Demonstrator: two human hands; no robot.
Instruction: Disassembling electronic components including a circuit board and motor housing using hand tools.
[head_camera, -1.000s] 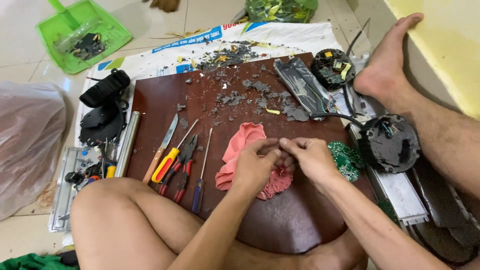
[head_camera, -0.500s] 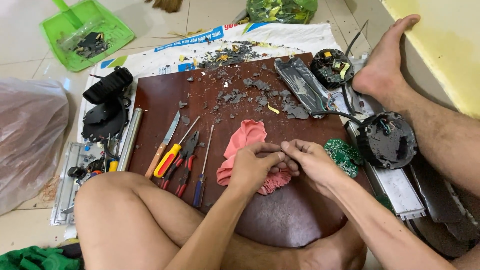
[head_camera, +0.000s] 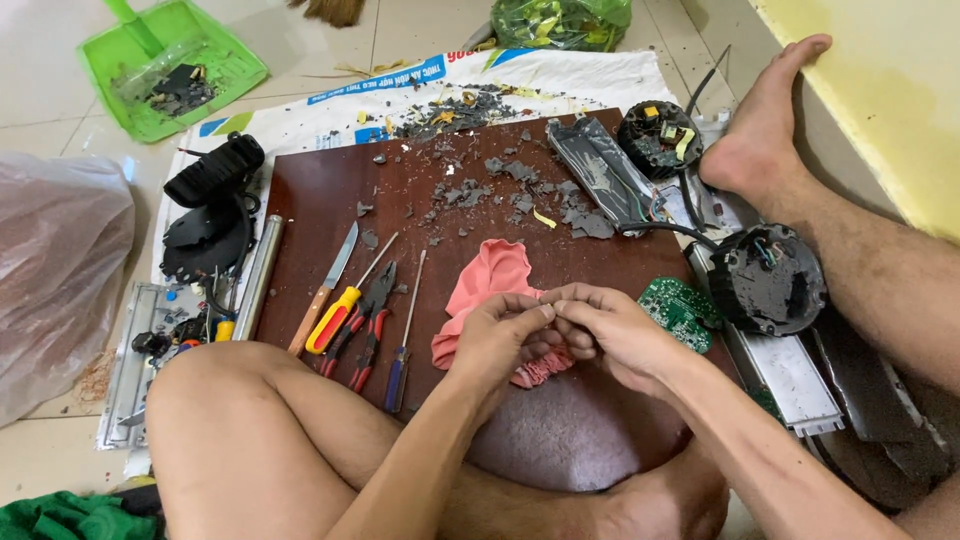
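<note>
My left hand (head_camera: 498, 338) and my right hand (head_camera: 608, 328) meet fingertip to fingertip over a pink cloth (head_camera: 487, 283) on a dark brown board (head_camera: 330, 195). Both pinch something very small between the fingers; what it is cannot be made out. The cloth lies under and behind the hands, partly hidden by them. A green round circuit board (head_camera: 680, 308) lies just right of my right hand.
Left of the hands lie a knife (head_camera: 326, 285), a yellow-handled screwdriver (head_camera: 344, 310), pliers (head_camera: 370, 325) and a blue-handled screwdriver (head_camera: 402, 345). Grey plastic shards (head_camera: 520, 195) litter the board's far side. Black round housings (head_camera: 768, 278), a green dustpan (head_camera: 175, 65) and a plastic bag (head_camera: 55, 270) surround it.
Both hands have stayed together over the pink cloth, fingers shifting slightly. The view has tilted a little; my knee sits lower in it.
</note>
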